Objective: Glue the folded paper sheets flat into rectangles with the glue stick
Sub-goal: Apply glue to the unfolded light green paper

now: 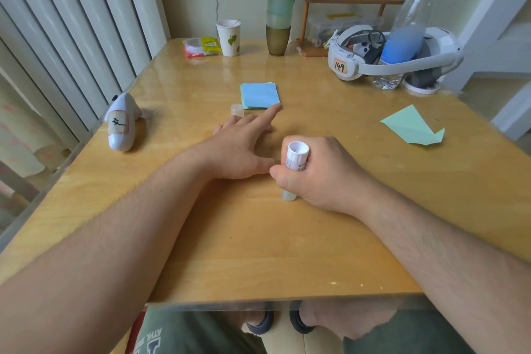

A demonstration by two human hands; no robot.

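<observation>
Glue stick in right fist; left hand spread flat on worktop.
Right hand (316, 172) grips glue stick (296, 159) upright, lower end on worktop (258, 253), seemingly uncapped. Left hand (244, 144) beside stick, fingers wide, holding nothing. Clear cap (237, 110) beyond the stick; blue folded sheets (260, 95) farther beyond; green folded sheet (411, 126) well right of it.

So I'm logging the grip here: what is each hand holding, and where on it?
Right hand grips the glue stick around its middle; left hand holds nothing.
</observation>
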